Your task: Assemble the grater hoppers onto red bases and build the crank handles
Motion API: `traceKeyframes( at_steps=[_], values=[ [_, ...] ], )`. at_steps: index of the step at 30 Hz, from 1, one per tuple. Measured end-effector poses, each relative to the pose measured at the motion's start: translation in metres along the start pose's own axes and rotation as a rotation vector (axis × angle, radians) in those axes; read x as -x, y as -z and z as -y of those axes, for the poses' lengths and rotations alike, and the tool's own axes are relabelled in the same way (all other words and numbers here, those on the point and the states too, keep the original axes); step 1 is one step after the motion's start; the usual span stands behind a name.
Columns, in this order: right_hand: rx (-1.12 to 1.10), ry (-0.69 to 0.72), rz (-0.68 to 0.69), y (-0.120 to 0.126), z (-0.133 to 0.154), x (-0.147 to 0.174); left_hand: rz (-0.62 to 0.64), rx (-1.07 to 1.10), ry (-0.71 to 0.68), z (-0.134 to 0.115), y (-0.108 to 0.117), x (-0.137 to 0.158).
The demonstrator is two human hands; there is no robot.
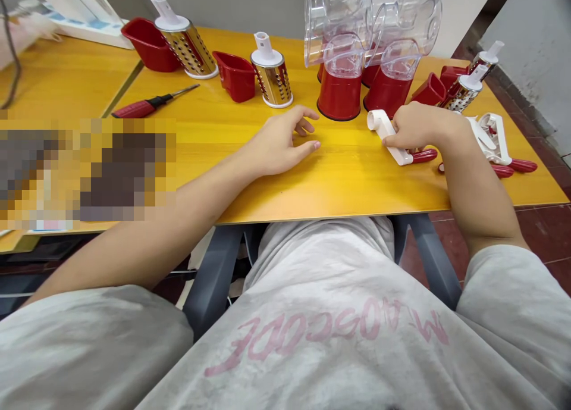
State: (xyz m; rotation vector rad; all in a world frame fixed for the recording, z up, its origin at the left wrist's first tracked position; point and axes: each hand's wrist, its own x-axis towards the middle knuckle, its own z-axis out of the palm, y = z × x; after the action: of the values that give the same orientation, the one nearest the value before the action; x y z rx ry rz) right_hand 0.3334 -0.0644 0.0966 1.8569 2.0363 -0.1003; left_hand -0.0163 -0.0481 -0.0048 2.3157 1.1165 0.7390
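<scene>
My right hand (416, 126) is closed on a white crank handle (398, 152) with a red grip, low over the right part of the table. The handle's round socket end points away from me; some fingers are hidden behind the hand. My left hand (285, 141) rests by the table's middle, fingers apart and nothing in it. Beyond it stands a drum grater (272, 80) with a white shaft, beside a red hopper pusher (235, 77). Red grater bases (339, 94) with clear plastic housings (336, 17) stand ahead, between my hands.
More crank handles (499, 145) lie beyond my right forearm, near drum graters (466, 91) and red pushers (430, 91). A screwdriver (154, 102) lies left, before another drum (190, 50) and pusher (151, 46). Blurred-out items cover the left table. The table's front edge (330, 215) runs before my lap.
</scene>
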Motion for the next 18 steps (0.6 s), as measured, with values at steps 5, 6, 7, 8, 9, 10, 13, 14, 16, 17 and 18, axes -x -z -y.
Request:
traceKeyframes(
  at_steps=[5,6,7,8,9,10,13,14,16,17,18],
  values=[
    [-0.108,-0.041,-0.02,0.001,-0.007,-0.003,0.015,0.027,0.017,0.003,0.002,0.0],
    [-0.144,-0.05,-0.021,0.005,-0.009,0.002,0.017,0.032,0.02,0.003,0.002,0.0],
    [-0.192,-0.073,-0.03,0.011,-0.012,0.008,0.017,0.036,0.021,0.003,0.002,0.0],
    [-0.256,-0.106,-0.051,0.016,-0.017,0.015,0.016,0.039,0.021,0.003,0.002,0.0],
    [-0.315,-0.148,-0.085,0.022,-0.024,0.023,0.017,0.041,0.022,0.003,0.002,0.0],
    [-0.362,-0.209,-0.141,0.027,-0.032,0.031,0.016,0.041,0.023,0.003,0.002,0.0],
    [-0.389,-0.377,-0.235,0.034,-0.067,0.051,0.018,0.034,0.032,0.004,0.001,-0.001],
    [-0.364,-0.408,-0.236,0.033,-0.08,0.054,0.019,0.035,0.034,0.004,0.001,-0.001],
    [-0.3,-0.44,-0.202,0.023,-0.102,0.056,0.019,0.036,0.032,0.003,0.0,-0.002],
    [-0.276,-0.453,-0.167,0.016,-0.111,0.056,0.02,0.035,0.03,0.003,0.0,-0.002],
    [-0.252,-0.461,-0.128,0.007,-0.118,0.055,0.021,0.033,0.027,0.002,0.0,-0.003]
  ],
)
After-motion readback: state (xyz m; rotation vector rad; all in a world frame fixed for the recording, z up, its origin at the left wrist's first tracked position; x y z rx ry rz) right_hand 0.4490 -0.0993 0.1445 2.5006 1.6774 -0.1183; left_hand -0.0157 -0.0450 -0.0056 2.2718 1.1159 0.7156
